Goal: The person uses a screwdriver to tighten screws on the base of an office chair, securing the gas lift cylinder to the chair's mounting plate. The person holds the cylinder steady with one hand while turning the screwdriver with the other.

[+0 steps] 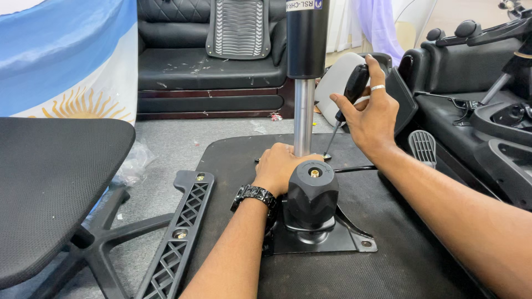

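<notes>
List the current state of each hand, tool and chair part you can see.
Right hand: closed around the screwdriver handle.
Screwdriver: tilted, tip down at the plate beside the column.
Left hand: resting at the column's foot.
Gas-lift column: upright.
Black knob: on the metal plate.
Armrest bracket: lying loose.

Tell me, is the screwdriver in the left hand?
No, the right hand grips the black-handled screwdriver, while the left hand rests at the base of the metal column.

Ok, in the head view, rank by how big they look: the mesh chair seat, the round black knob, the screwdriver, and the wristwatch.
1. Mesh chair seat, though nearest the camera.
2. Round black knob.
3. Screwdriver.
4. Wristwatch.
</notes>
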